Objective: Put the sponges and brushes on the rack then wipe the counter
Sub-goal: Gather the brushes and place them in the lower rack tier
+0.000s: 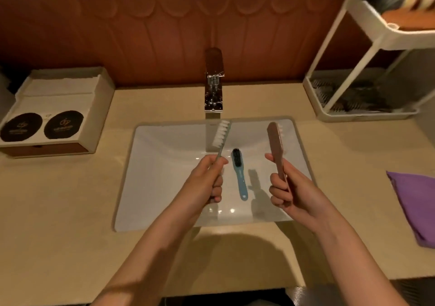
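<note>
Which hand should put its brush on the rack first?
Probably the right. The right hand grips the brown brush on the side where the white rack stands, at the far right of the counter. The left hand, holding the white-bristled brush, would have to reach across the sink.

I can't tell what sits on the top shelf of the rack [367, 16]: it is blurred and cut by the right edge, which also crops the purple cloth [415, 202]. Handles of the white-bristled brush [221, 136] and brown brush [275, 143] disappear inside curled fingers [279, 181].

Open counter [270, 100] between sink [146, 140] and rack [329, 53]; faucet [213, 82] behind sink, purple cloth [416, 202] at right.
</note>
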`<state>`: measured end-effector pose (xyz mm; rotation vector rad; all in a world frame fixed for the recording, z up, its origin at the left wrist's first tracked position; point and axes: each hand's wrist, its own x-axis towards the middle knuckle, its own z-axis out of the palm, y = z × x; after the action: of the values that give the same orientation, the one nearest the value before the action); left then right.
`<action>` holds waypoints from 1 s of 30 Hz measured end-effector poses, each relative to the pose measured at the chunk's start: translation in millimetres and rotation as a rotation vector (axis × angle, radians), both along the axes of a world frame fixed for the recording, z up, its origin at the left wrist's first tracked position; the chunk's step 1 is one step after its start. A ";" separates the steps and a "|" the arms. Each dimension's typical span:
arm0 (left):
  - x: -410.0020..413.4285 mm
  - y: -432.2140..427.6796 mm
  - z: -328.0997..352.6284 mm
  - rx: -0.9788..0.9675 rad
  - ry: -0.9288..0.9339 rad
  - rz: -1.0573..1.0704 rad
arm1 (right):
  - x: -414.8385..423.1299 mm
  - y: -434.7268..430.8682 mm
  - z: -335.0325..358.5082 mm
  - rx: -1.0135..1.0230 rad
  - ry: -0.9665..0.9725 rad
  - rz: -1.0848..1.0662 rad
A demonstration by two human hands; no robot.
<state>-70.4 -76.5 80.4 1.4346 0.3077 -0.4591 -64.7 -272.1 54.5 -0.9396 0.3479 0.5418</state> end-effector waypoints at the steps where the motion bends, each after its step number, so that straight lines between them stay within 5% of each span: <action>1: 4.5 -7.2 -0.6 -0.016 0.000 0.005 | 0.9 -8.6 -1.4 -0.019 -0.011 -0.017; 21: 99.3 -212.5 -6.3 0.041 -0.165 -0.130 | 97.5 -225.6 13.0 -0.497 -0.203 -0.045; 27: 125.3 -263.1 -10.1 -0.087 0.021 -0.071 | 178.7 -287.9 5.2 -0.348 0.045 -0.303; 30: 133.1 -282.6 -14.9 -0.048 0.023 -0.064 | 222.3 -311.9 -6.4 -0.582 0.063 -0.304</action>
<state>62.7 -359.1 65.5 1.3961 0.2678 -0.5320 157.6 -584.0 48.1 -1.3994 0.7152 0.1859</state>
